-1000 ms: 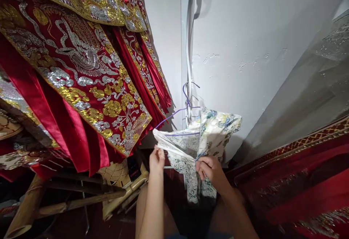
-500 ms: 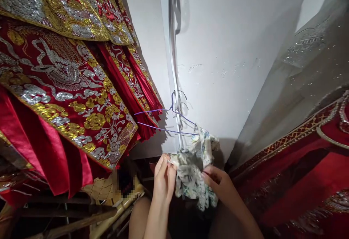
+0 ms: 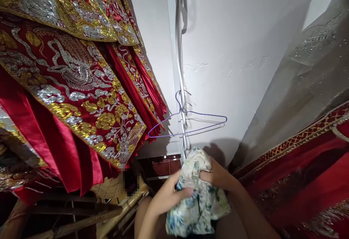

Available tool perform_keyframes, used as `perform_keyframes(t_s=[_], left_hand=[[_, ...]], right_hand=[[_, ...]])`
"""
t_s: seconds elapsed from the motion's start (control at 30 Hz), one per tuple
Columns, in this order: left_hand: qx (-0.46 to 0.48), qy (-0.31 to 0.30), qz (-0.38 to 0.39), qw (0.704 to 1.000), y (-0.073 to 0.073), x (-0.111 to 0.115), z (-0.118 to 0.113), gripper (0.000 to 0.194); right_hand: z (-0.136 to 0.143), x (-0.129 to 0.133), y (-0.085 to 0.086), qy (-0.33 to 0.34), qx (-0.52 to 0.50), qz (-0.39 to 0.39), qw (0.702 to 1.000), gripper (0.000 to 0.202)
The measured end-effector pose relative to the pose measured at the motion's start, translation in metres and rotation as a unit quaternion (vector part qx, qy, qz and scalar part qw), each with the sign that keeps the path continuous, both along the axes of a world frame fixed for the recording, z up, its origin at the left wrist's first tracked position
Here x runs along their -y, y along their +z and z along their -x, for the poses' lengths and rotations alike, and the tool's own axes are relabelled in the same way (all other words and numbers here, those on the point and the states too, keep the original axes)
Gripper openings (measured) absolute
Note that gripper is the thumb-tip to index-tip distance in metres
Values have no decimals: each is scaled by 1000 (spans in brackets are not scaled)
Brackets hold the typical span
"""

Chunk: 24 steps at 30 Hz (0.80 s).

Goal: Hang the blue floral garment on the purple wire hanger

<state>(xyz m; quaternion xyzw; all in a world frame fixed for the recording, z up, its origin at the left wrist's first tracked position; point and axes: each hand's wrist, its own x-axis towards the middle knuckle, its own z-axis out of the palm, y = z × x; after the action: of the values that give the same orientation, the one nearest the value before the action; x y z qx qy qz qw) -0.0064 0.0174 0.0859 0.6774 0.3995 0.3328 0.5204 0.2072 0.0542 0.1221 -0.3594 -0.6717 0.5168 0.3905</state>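
A bunched white garment (image 3: 200, 195) with a blue and green print is held in front of my knees; its exact kind cannot be made out. My left hand (image 3: 174, 193) grips it from the left, thumb lying over the front. My right hand (image 3: 214, 173) is closed on its upper right side, with some fingers hidden behind the cloth. Just above, a bare purple wire hanger (image 3: 188, 133) hangs by its hook on a white strip (image 3: 177, 50) along the wall. The garment is apart from the hanger.
Red costumes (image 3: 89, 86) with gold and silver embroidery hang at the left. Below them stands a bamboo chair or frame (image 3: 120, 213). Another red beaded cloth (image 3: 313, 166) fills the lower right, beside a white wall (image 3: 229, 50).
The garment has come off the right arm of the hanger and is now bunched lower, between both hands. The hanger has swung round and hangs bare.
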Motion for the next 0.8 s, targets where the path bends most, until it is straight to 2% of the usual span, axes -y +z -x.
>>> perform_keyframes(t_s=[0.03,0.1,0.2,0.27,0.3,0.37,0.43,0.5,0.57,0.63,0.67,0.73,0.8], left_hand=[[-48,-25,30,998,-5,6,7,58],[-134,-18,55,989,-15,18,19,44],[-188,51,48,980,-21,28,42,30],[-180,82,33,980,-18,25,58,30],[-174,106,17,979,-16,21,67,30],[-164,169,-21,972,-11,11,83,23],[-149,215,-51,964,-6,-2,95,26],[-141,221,-65,963,-2,-13,102,33],[-152,207,-75,964,0,-22,104,27],[-168,206,-92,960,3,-26,100,18],[-173,209,-100,957,5,-28,98,15],[-181,215,-111,953,8,-28,93,17],[-197,219,-116,948,11,-27,91,22]], right_hand=[[-5,-8,5,6,6,-29,1000,7],[-11,-28,12,-15,0,-94,996,7],[-11,-67,14,-135,0,-155,979,33],[-7,-92,8,-199,16,-142,970,45],[-4,-103,2,-210,26,-123,970,44],[0,-117,-11,-217,37,-93,971,28],[1,-121,-23,-227,43,-83,969,17],[-2,-119,-31,-246,40,-86,965,17],[-8,-117,-33,-250,36,-89,964,31],[-12,-119,-31,-222,36,-90,970,44],[-13,-121,-29,-199,40,-91,975,43],[-13,-127,-27,-168,57,-102,979,29],[-13,-129,-29,-174,73,-117,975,12]])
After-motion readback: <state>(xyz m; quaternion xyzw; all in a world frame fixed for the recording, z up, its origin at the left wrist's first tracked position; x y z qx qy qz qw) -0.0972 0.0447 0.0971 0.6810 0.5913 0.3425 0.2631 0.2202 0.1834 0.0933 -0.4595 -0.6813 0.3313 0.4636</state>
